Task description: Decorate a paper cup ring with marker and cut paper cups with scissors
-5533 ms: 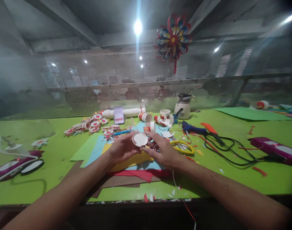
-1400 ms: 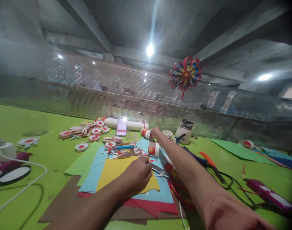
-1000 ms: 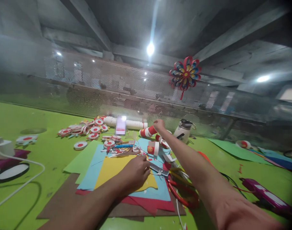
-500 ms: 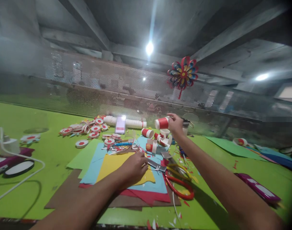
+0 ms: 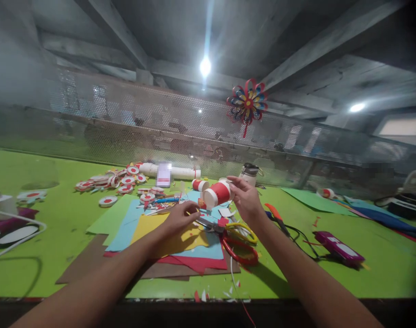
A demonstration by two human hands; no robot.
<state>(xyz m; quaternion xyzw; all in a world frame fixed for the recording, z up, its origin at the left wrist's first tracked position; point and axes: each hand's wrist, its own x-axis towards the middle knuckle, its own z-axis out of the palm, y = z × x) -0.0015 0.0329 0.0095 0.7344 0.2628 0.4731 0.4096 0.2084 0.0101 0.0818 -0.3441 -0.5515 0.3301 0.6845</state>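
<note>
A red-and-white paper cup (image 5: 219, 193) lies sideways in my right hand (image 5: 247, 199), its fingers closed round the far end. My left hand (image 5: 181, 216) hovers over the yellow sheet (image 5: 153, 232), thumb and fingers curled but apart, holding nothing I can see. Just right of its fingertips are the blades of the scissors (image 5: 240, 250), which have a red and a yellow handle and lie on the stacked coloured sheets. Another red-and-white paper cup (image 5: 200, 185) lies behind the held one.
Round red-and-white pieces (image 5: 102, 180) are heaped at the back left. A white roll (image 5: 180, 172), a phone (image 5: 164, 175) and a flask (image 5: 249, 174) stand or lie near the mesh screen (image 5: 153, 132). A purple device (image 5: 339, 249) and an orange-handled tool (image 5: 275, 213) are at right.
My right hand has brought the paper cup down and nearer, towards my left hand. My left hand has loosened its fingers by the scissor blades. The view has shifted slightly.
</note>
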